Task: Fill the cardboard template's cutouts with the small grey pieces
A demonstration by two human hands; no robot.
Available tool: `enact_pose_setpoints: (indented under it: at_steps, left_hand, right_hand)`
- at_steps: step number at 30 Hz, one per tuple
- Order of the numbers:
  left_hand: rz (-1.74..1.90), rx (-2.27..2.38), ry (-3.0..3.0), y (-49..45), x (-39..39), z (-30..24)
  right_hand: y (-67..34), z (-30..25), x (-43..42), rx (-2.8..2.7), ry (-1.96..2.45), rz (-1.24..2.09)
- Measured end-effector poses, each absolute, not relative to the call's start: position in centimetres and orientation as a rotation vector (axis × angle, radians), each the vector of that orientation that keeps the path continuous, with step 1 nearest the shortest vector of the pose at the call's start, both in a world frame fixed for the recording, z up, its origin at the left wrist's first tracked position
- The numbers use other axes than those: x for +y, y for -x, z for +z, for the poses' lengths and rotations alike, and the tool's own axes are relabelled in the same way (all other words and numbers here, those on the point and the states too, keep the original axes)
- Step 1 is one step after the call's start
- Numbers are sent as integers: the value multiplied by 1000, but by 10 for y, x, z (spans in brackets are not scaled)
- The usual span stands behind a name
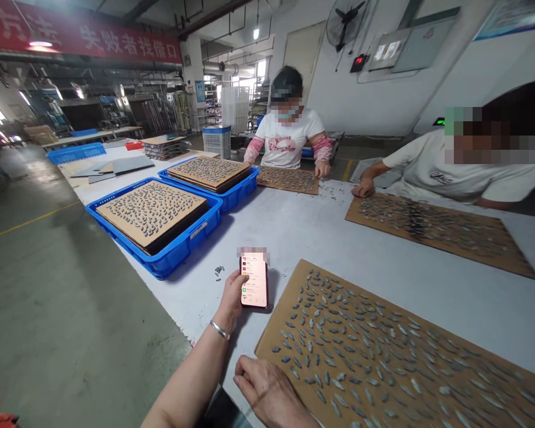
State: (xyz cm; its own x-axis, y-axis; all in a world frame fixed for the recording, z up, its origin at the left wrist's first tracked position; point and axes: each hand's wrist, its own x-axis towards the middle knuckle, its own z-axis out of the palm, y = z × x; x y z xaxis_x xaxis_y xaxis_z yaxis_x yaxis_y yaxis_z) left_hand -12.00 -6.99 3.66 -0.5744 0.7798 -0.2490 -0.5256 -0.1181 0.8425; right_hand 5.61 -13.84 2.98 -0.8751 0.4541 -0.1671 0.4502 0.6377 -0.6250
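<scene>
My left hand [232, 297] is wrapped round a smartphone [255, 285], its thumb lying over the lit screen, which shows a list with coloured icons. A silver bangle [220, 330] circles that wrist. Lower down, my right hand [267, 386] rests with curled fingers at the near left edge of a brown cardboard sheet [289, 297]; nothing shows in it. Rows of small grey leaf-shaped pieces [352, 345] cover this sheet. A few loose grey pieces [219, 272] lie on the white table [294, 232] left of the phone.
Two blue trays [160, 261] hold stacked sheets covered with grey pieces. Across the table, one person [289, 137] has a filled sheet [289, 178]; another person [450, 172] at the right bends over a second sheet [485, 255]. Grey boards [125, 166] lie at the far left.
</scene>
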Motion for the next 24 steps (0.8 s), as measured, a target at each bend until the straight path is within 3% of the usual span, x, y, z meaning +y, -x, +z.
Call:
enact_pose_setpoints:
  at_steps: [24]
  left_hand:
    - [1862,1103,-175,122,-66,37]
  right_hand:
    - [-56,35,-139,-2845,766,1083]
